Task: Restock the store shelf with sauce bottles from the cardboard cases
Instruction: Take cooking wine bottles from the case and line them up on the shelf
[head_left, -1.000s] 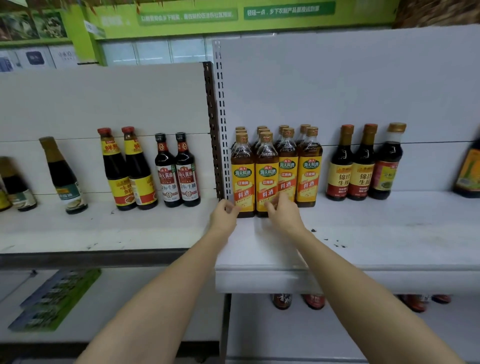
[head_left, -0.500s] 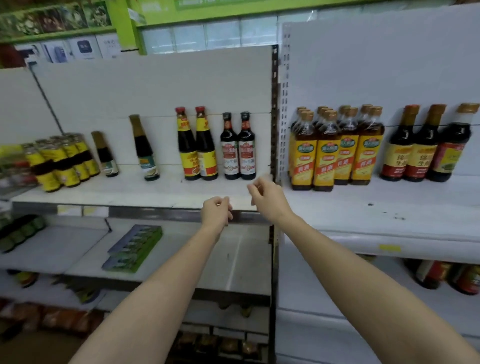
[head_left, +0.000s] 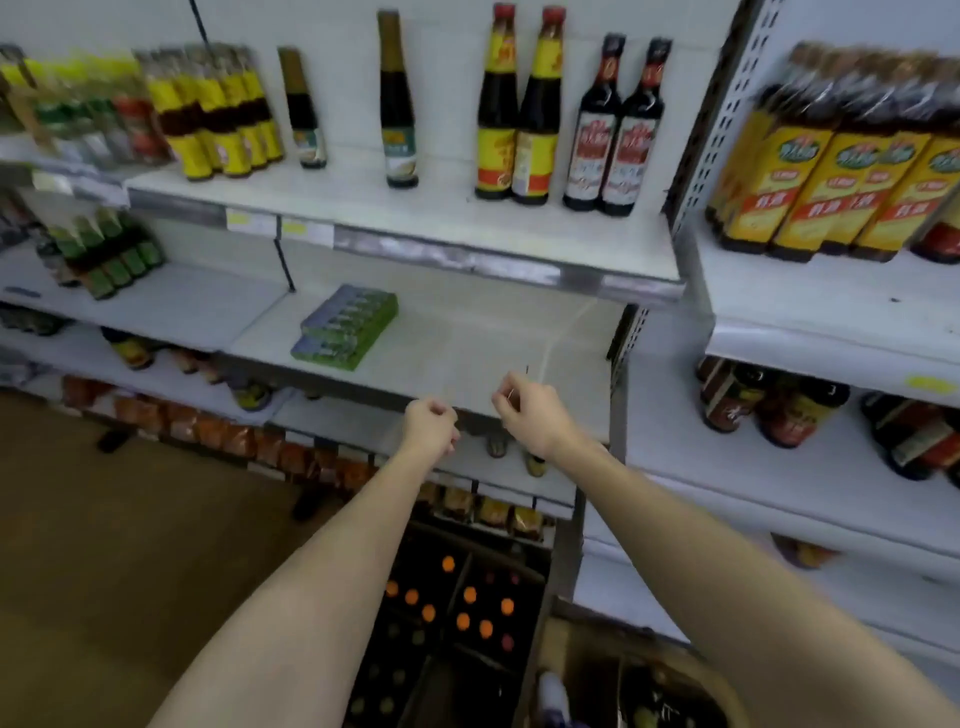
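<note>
My left hand (head_left: 430, 422) and my right hand (head_left: 527, 410) hang in the air with loosely curled fingers, holding nothing, in front of the second white shelf (head_left: 467, 358). Below them on the floor stands an open cardboard case (head_left: 447, 618) of dark bottles with orange caps. A second open case (head_left: 644, 691) sits at the bottom right. The yellow-labelled sauce bottles (head_left: 831, 176) stand in a group on the right-hand shelf, up and to the right of my hands.
The upper left shelf (head_left: 395, 218) carries two red-capped bottles (head_left: 519, 104), two dark bottles (head_left: 613, 130) and several others. A green flat pack (head_left: 345, 327) lies on the second shelf. Dark jars (head_left: 769, 405) fill the lower right shelf. The brown floor (head_left: 130, 545) lies left.
My hands have come away from the yellow-labelled bottles and dropped downward. My view has swung down and left, bringing the cases on the floor into sight.
</note>
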